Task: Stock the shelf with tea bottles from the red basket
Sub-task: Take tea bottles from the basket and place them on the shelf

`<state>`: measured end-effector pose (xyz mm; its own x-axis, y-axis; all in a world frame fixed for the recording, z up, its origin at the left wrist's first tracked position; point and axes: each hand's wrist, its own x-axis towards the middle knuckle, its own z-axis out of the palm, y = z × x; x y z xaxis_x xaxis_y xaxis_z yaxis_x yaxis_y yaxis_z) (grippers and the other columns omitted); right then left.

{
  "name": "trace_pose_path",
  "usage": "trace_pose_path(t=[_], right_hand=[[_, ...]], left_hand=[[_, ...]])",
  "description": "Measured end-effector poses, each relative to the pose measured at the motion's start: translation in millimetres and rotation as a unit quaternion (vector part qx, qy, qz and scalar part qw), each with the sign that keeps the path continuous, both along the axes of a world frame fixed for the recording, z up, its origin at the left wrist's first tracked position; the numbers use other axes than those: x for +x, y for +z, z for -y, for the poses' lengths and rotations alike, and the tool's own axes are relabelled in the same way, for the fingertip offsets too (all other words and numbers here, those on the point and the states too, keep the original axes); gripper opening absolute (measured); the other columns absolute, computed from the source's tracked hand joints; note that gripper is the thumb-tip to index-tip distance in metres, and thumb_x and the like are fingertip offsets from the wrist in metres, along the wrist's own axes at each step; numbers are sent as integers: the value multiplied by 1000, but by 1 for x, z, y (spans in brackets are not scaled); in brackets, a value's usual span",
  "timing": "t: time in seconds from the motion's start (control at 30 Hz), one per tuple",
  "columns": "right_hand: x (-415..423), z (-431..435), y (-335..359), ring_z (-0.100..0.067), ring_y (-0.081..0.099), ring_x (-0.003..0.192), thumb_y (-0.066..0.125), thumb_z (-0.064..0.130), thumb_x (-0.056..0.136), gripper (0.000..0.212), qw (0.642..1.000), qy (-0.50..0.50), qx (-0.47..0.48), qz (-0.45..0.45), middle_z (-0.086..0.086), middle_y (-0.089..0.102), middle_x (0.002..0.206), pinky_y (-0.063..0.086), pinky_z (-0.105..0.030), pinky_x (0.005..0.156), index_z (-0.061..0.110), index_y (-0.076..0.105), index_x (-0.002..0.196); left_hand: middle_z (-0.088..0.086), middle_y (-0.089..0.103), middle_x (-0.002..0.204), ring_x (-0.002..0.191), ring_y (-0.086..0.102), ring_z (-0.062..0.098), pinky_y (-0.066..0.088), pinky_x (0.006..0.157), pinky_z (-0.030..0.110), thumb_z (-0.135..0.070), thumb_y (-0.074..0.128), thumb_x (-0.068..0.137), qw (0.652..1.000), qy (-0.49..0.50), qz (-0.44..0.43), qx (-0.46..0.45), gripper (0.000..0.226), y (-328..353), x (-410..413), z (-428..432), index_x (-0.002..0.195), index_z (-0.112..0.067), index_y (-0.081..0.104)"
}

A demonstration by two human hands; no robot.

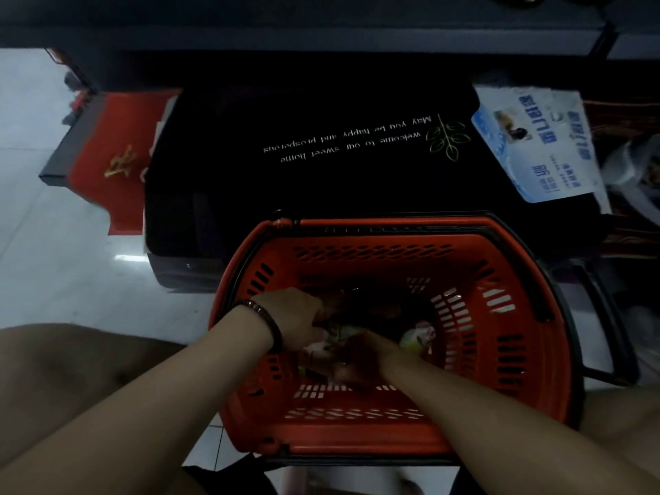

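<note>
The red basket (357, 434) stands on the floor right below me, its black handles folded down along the rim. Dim tea bottles (371, 309) lie on its bottom; one with a pale green and pink label (416, 337) shows at the right. Both my hands reach down inside. My left hand (291, 319), a dark bead bracelet on its wrist, curls over a brown bottle. My right hand (368, 359) is closed around another bottle lower down. The dark shelf (321, 33) runs along the top, and I see no bottles on it.
A black doormat (321, 173) with white lettering lies just beyond the basket. A red mat (114, 155) sits to its left, a blue-and-white packet (535, 144) to its right. White floor tiles (53, 262) spread at the left. My knees flank the basket.
</note>
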<state>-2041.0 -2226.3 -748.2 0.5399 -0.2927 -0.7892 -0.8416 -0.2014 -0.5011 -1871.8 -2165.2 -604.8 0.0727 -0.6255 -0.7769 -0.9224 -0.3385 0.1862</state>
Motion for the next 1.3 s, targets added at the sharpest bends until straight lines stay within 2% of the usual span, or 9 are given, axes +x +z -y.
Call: trace_pose_path(t=[0.23, 0.33, 0.43, 0.63, 0.83, 0.93, 1.03, 1.2, 1.3], right_hand=[[-32, -2, 51, -7, 73, 89, 72, 37, 96, 24, 988, -80, 64, 118, 5, 79, 105, 58, -24, 86, 20, 80, 111], [-43, 8, 70, -6, 67, 59, 71, 44, 95, 33, 980, -141, 75, 117, 7, 73, 67, 50, -18, 55, 18, 75, 75], [-54, 11, 85, 7, 65, 57, 70, 38, 98, 21, 974, -152, 10, 166, 12, 72, 71, 46, -9, 54, 19, 76, 93], [-64, 1, 102, 3, 71, 103, 80, 55, 81, 54, 961, -137, -56, 232, 12, 77, 112, 57, -22, 95, 26, 70, 126], [-67, 34, 88, -12, 64, 57, 64, 46, 98, 44, 947, -261, -68, 172, 7, 65, 60, 48, -35, 60, 17, 67, 66], [-79, 56, 43, -25, 76, 76, 72, 31, 80, 22, 908, -394, -102, 97, -5, 79, 78, 60, -41, 76, 10, 79, 83], [-94, 76, -24, -36, 72, 110, 66, 25, 66, 65, 903, -424, -68, 1, -18, 74, 118, 58, -45, 99, 5, 69, 127], [-70, 71, -34, -32, 31, 155, 51, 43, 106, 69, 955, -280, -12, -98, -9, 29, 170, 30, -40, 125, 14, 29, 164], [-62, 74, -58, -32, 23, 158, 42, 42, 110, 66, 962, -217, -47, -160, -12, 20, 173, 20, -40, 129, 13, 22, 165]], left_hand=[[8, 74, 125, 114, 67, 27, 54, 101, 40, -64, 43, 104, 998, -1, 8, 65, 61, -11, 8, -15, 117, -14, 76], [2, 76, 123, 105, 71, 20, 55, 96, 34, -77, 37, 99, 992, 83, -21, 96, 73, -7, 4, -21, 121, -19, 75], [-5, 74, 83, 70, 66, 11, 50, 71, 22, -88, 35, 91, 969, 213, -117, 39, 76, 1, -10, -22, 98, -21, 71], [1, 83, 114, 111, 78, 23, 59, 106, 50, -62, 84, 72, 798, 454, -356, -174, 58, -15, -43, -23, 116, -24, 80], [-6, 83, 111, 103, 80, 18, 63, 98, 48, -42, 93, 76, 798, 466, -300, -237, 48, -27, -40, -13, 119, -32, 73], [-7, 79, 113, 101, 78, 17, 65, 90, 41, -38, 94, 77, 801, 466, -275, -256, 53, -28, -37, -9, 123, -30, 68], [-9, 75, 112, 101, 74, 15, 62, 83, 34, -33, 91, 83, 798, 474, -253, -273, 47, -28, -36, -3, 123, -27, 67], [-8, 74, 116, 105, 73, 16, 62, 87, 38, -40, 90, 83, 798, 482, -228, -282, 51, -33, -32, 10, 127, -27, 67], [-10, 73, 113, 104, 72, 12, 60, 81, 31, -39, 89, 83, 808, 467, -222, -283, 45, -32, -29, 17, 122, -29, 67]])
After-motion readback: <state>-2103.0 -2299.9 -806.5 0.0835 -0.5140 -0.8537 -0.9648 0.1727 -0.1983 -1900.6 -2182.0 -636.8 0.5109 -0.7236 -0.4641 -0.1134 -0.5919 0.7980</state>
